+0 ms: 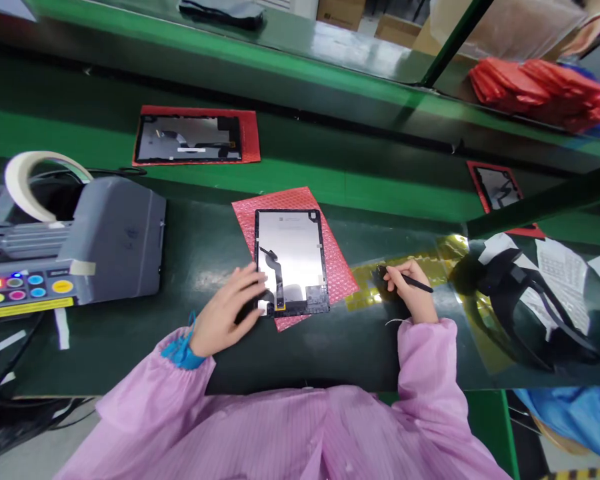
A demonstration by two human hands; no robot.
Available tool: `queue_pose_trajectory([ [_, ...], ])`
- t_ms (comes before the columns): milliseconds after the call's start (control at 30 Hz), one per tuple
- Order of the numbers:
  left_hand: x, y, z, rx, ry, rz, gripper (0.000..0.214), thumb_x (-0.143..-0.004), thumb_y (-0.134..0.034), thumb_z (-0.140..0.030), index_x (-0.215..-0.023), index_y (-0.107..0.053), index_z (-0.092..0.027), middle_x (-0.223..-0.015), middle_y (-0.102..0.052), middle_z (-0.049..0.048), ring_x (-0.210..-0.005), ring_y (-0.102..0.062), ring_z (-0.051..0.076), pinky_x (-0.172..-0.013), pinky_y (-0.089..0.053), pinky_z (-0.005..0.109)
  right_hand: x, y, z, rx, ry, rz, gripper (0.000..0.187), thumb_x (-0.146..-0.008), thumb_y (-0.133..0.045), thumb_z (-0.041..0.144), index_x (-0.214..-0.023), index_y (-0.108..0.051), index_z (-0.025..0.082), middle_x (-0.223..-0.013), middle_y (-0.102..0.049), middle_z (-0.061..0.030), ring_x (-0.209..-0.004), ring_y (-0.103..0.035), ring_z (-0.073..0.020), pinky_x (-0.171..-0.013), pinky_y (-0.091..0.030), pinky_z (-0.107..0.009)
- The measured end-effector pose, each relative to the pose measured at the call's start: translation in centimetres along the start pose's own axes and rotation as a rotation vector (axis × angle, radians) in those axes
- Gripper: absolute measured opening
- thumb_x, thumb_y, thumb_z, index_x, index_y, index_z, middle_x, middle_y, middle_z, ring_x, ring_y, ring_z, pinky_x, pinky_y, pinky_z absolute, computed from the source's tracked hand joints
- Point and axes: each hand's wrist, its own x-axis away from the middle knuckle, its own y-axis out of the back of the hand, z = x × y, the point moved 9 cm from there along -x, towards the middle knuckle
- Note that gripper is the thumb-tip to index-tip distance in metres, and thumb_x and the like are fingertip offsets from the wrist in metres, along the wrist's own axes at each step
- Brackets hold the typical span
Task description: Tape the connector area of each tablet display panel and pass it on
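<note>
Pink smock (285, 440) fronts silvery, black-rimmed panel (301, 250), left grip (229, 311) spread, right grip (414, 291) pinching tool (421, 285).

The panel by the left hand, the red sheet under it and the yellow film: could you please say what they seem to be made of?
Panel: back probably metal or coated film, smooth and silvery, reflecting light. Red sheet: likely plastic bubble wrap, shiny and dimpled. Yellow film: seemingly thin plastic, glossy and translucent.

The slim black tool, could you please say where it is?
Right of centre in the head view, the slim black tool is in the right hand over yellow film.
</note>
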Motion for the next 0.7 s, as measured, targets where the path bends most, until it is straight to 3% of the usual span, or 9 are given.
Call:
queue_pose_trajectory([
  [67,0.7,-1.9,-0.4,-0.064,-0.076,0.178,0.053,-0.101,-0.059,-0.027,-0.153,-0.049,-0.032,-0.161,-0.051,0.0101,-0.156,-0.037,0.035,-0.125,-0.036,0.062,-0.1,-0.3,0.2,-0.006,-0.003,0.020,0.050,-0.074,-0.082,0.066,-0.073,-0.057,0.023,-0.060,-0.069,0.0005,-0.048,-0.059,-0.0135,-0.054,-0.048,-0.028],
  [133,0.9,-3.2,-0.1,-0.111,-0.072,0.259,0.054,-0.102,-0.060,-0.032,-0.155,-0.049,-0.031,-0.169,-0.040,0.0121,-0.158,-0.033,0.037,-0.124,-0.037,0.062,-0.2,-0.4,0.3,-0.019,-0.004,0.018,0.051,-0.073,-0.083,0.066,-0.071,-0.056,0.023,-0.060,-0.070,-0.0003,-0.048,-0.060,-0.0139,-0.053,-0.048,-0.028],
  [267,0.0,-4.4,-0.2,-0.129,-0.052,0.263,0.059,-0.103,-0.060,-0.037,-0.159,-0.044,-0.027,-0.171,-0.034,0.0159,-0.157,-0.036,0.036,-0.124,-0.040,0.059,-0.4,0.0,0.2,-0.058,-0.003,-0.017,0.052,-0.076,-0.079,0.068,-0.070,-0.053,0.023,-0.061,-0.072,-0.0019,-0.046,-0.060,-0.0139,-0.045,-0.041,-0.025],
  [433,-0.6,-4.3,-1.0,-0.101,-0.042,0.214,0.056,-0.104,-0.059,-0.036,-0.156,-0.045,-0.023,-0.165,-0.044,0.0183,-0.157,-0.036,0.035,-0.124,-0.040,0.060,1.5,0.6,1.0,-0.219,0.026,-0.151,0.052,-0.081,-0.078,0.062,-0.074,-0.043,0.025,-0.059,-0.070,0.0019,-0.043,-0.060,-0.0124,-0.038,-0.030,-0.021],
  [533,-0.5,-4.4,-1.1,-0.021,-0.014,0.251,0.060,-0.103,-0.061,-0.035,-0.158,-0.042,-0.024,-0.156,-0.056,0.0151,-0.159,-0.031,0.035,-0.125,-0.036,0.061,4.8,-2.4,2.4,-0.319,0.026,-0.142,0.047,-0.089,-0.076,0.054,-0.075,-0.041,0.025,-0.056,-0.067,0.0058,-0.039,-0.055,-0.0102,-0.037,-0.031,-0.020],
  [700,-0.3,-4.8,-1.4,0.038,-0.014,0.348,0.063,-0.103,-0.058,-0.025,-0.163,-0.038,-0.027,-0.150,-0.064,0.0091,-0.163,-0.020,0.032,-0.130,-0.022,0.064,10.4,-10.8,4.5,-0.340,-0.059,0.061,0.042,-0.094,-0.072,0.050,-0.074,-0.045,0.025,-0.057,-0.070,0.0042,-0.038,-0.056,-0.0105,-0.039,-0.041,-0.021],
])
